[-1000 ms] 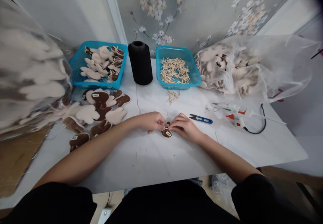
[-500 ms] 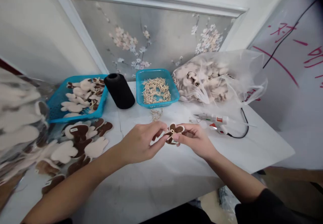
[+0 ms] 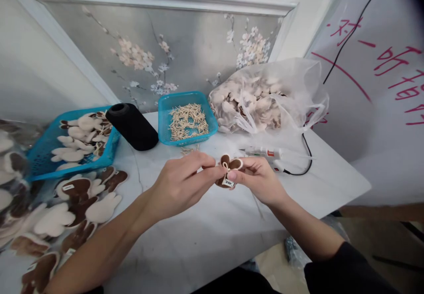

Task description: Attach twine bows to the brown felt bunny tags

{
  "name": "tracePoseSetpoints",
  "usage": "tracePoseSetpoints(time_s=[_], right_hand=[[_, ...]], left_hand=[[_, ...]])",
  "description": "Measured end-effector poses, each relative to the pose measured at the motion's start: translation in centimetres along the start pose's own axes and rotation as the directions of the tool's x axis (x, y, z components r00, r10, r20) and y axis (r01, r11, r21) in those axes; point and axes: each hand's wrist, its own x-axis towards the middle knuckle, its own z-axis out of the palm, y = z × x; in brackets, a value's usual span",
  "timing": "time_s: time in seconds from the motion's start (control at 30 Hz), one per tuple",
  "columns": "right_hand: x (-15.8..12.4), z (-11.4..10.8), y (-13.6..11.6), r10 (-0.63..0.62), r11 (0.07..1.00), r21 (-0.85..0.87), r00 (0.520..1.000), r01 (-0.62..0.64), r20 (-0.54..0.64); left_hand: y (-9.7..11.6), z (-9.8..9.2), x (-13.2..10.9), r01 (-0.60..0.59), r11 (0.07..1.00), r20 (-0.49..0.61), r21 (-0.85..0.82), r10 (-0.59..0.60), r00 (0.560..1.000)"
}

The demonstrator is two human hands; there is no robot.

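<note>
A small brown bunny-shaped plush piece (image 3: 225, 158) with pale edges and a white label (image 3: 229, 182) is held above the table's middle. Its two ears point up, and a cream cord loop (image 3: 225, 166) lies at their base. From the right side, my right hand (image 3: 261, 180) grips the piece, thumb on its front. My left hand (image 3: 185, 183) is closed, thumb and fingertips pinched at the cord and the piece's left edge. Exactly what those fingertips hold is partly hidden.
Behind my hands stands a blue tray (image 3: 164, 126) of short cream cord pieces. A black cone-shaped spool (image 3: 134, 126) and a blue basket (image 3: 43, 146) of plush pieces are left; more plush pieces (image 3: 104, 207) lie nearby. A full plastic bag (image 3: 298, 82) and a corded glue gun (image 3: 265, 152) are right.
The view has turned right, shifting the surroundings left. My left fingers have moved closer over the piece's left side, and the label shows more fully. My right hand keeps its grip.
</note>
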Motion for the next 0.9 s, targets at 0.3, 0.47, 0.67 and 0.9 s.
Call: tracePoseSetpoints(time_s=[0.3, 0.47, 0.67, 0.9], right_hand=[[-0.1, -0.2, 0.8, -0.007, 1.000, 0.018, 1.000, 0.008, -0.030], [-0.1, 0.0, 0.8, -0.038, 0.998, -0.057, 0.992, 0.032, -0.120], [0.3, 0.8, 0.9, -0.039, 0.993, -0.117, 0.986, 0.020, -0.161], [1.1, 1.3, 1.6, -0.039, 0.986, -0.167, 0.981, 0.008, -0.188]], left_hand=[[0.0, 0.4, -0.6, 0.094, 0.988, 0.038, -0.123, -0.090, 0.995], [0.2, 0.2, -0.8, 0.161, 0.968, -0.004, -0.194, -0.164, 0.986], [0.3, 0.6, -1.2, 0.195, 0.981, 0.051, -0.025, -0.193, 0.980], [-0.2, -0.3, -1.5, 0.250, 0.968, 0.131, -0.035, -0.243, 0.961]])
